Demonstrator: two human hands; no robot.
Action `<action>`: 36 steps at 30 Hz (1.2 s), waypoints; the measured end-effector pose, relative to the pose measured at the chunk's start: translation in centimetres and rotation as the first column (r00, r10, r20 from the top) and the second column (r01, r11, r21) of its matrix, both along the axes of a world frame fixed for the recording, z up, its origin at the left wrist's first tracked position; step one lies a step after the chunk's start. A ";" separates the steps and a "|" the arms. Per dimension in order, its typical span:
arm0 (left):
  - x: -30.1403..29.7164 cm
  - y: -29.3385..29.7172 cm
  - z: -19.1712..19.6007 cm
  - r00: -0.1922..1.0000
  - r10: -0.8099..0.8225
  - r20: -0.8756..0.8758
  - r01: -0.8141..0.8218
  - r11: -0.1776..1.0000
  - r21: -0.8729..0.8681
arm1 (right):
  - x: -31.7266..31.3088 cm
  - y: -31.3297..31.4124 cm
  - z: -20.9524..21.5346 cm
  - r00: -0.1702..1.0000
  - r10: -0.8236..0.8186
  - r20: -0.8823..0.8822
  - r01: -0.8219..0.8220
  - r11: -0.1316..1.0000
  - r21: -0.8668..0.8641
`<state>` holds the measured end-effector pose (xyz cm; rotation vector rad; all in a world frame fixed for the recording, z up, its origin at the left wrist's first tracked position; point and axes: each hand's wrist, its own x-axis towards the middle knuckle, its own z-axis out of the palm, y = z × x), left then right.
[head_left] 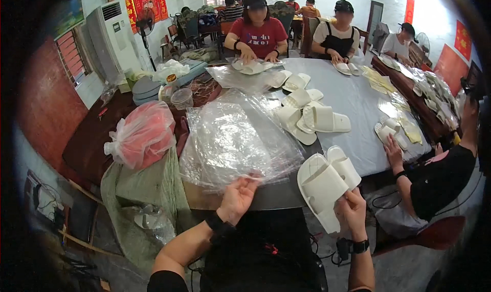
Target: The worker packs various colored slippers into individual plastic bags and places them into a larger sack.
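White slippers, a stacked pair, sit pinched in the right hand above the table's near edge, not yet bagged. The left hand pinches the edge of the stack of clear plastic bags. More loose slippers wait mid-table.
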<state>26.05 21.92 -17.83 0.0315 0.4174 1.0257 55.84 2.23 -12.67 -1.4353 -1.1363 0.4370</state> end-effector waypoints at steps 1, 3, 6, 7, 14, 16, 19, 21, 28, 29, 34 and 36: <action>0.2 -0.5 0.2 0.989 -0.134 -0.057 0.139 0.985 0.101 | -0.1 0.2 0.0 1.000 0.004 -0.030 -0.004 1.000 -0.002; 0.2 -1.5 1.5 0.958 -0.256 -0.126 0.277 0.941 0.193 | -0.1 0.4 -0.1 0.996 0.007 -0.087 -0.007 1.000 -0.006; 0.2 -3.8 5.5 0.580 -0.687 -0.438 0.806 0.559 0.192 | 0.6 0.2 -0.6 0.999 -0.011 0.047 0.010 1.000 0.017; 0.0 -3.8 6.3 0.575 -0.690 -0.439 0.811 0.550 0.199 | 0.3 0.1 -0.2 0.998 -0.021 0.051 0.020 1.000 0.023; -4.2 1.7 7.5 0.301 0.845 -0.443 0.867 -0.049 0.496 | -0.5 0.4 0.0 0.990 -0.052 0.133 0.063 0.995 -0.081; -5.1 2.0 5.8 0.211 0.909 -0.361 0.929 -0.072 0.362 | -0.3 0.1 -0.1 0.975 -0.033 0.221 0.056 0.993 -0.100; -5.9 1.8 3.5 0.070 0.909 -0.411 0.991 -0.018 0.130 | -0.8 0.0 0.5 0.976 -0.049 0.213 0.052 0.999 -0.006; -6.0 1.3 3.4 0.115 0.901 -0.419 0.970 -0.011 0.243 | -0.7 0.6 0.3 0.974 -0.042 0.221 0.039 0.999 0.021; -4.5 1.5 4.2 0.028 0.771 -0.636 0.940 0.196 0.278 | -0.4 0.1 0.5 0.995 -0.030 0.098 0.033 0.999 -0.021; -4.8 1.5 4.3 0.072 0.751 -0.656 0.953 0.142 0.267 | -0.8 0.0 0.8 1.000 -0.020 0.002 0.020 0.999 -0.050; -4.9 0.5 3.6 0.205 0.894 -0.398 0.901 -0.014 0.433 | -0.3 -0.4 0.2 0.999 -0.033 0.036 0.032 0.999 0.033; -5.3 0.3 3.1 0.118 0.922 -0.369 0.937 0.020 0.349 | 0.0 -0.6 0.0 0.991 -0.058 0.121 0.062 0.998 -0.029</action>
